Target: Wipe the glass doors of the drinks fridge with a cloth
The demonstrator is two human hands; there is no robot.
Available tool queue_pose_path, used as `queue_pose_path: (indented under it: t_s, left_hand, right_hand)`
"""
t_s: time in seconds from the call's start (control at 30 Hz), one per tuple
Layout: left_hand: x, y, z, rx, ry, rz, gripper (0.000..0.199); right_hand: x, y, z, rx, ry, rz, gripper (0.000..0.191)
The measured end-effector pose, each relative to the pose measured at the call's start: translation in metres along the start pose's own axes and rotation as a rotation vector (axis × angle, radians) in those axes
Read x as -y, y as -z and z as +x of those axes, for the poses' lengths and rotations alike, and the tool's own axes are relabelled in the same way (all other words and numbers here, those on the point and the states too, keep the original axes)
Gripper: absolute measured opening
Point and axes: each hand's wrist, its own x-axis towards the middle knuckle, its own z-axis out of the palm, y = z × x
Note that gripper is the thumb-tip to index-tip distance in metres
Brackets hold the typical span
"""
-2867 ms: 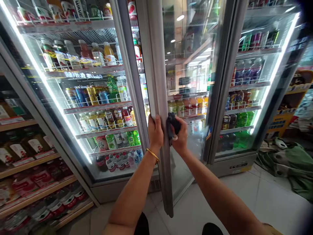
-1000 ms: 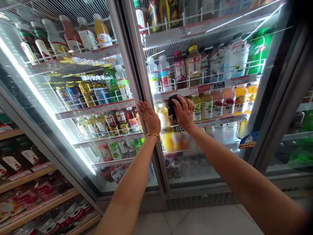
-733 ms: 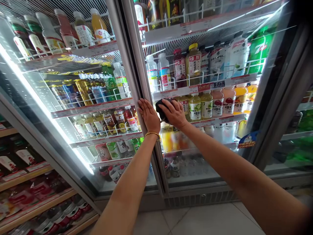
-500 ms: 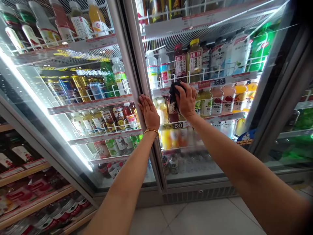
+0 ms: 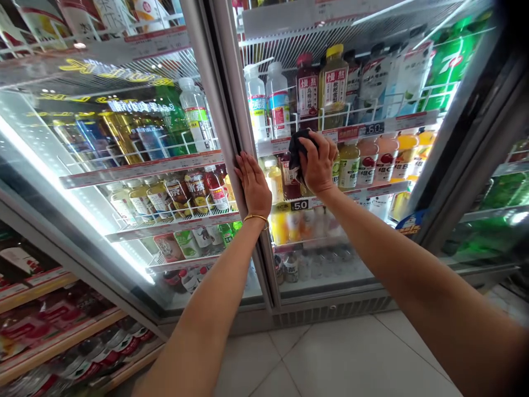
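A dark crumpled cloth is bunched under the curled fingers of my right hand, against the glass of the right cooler door. My left hand, a gold bracelet at its wrist, lies flat with fingers stretched along the metal door frame, holding nothing. Through the glass beside the cloth show a dark red bottle and a yellow-capped bottle. Part of the shelf behind the cloth is hidden.
The left cooler door, with several shelves of drinks, has a bright light strip along its side. Wooden shelves of packaged bottles stand at the lower left. Pale floor tiles lie below the coolers, and another cooler is at the right.
The camera view has shifted, so the shelves look slightly larger and displaced. Both hands stay in nearly the same places, my right hand still with the cloth.
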Motion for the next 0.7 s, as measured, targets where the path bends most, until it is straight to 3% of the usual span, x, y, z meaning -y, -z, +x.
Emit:
queue_pose_path:
  t_s: [0.13,0.4,0.7]
  left_hand:
    - [0.004,0.002,-0.001,0.027,-0.016,-0.005,0.061]
    - [0.015,-0.007,-0.002,-0.107,-0.222,0.121,0.067]
    - [0.012,-0.003,-0.001,-0.048,-0.214,0.092,0.068]
  right_hand:
    - [0.003,0.0,-0.005,-0.047,0.028,-0.073,0.032]
    - [0.006,-0.005,-0.011,-0.096,0.035,-0.253,0.034]
    - [0.012,-0.009,-0.029,-0.107,0.045,-0.303,0.034]
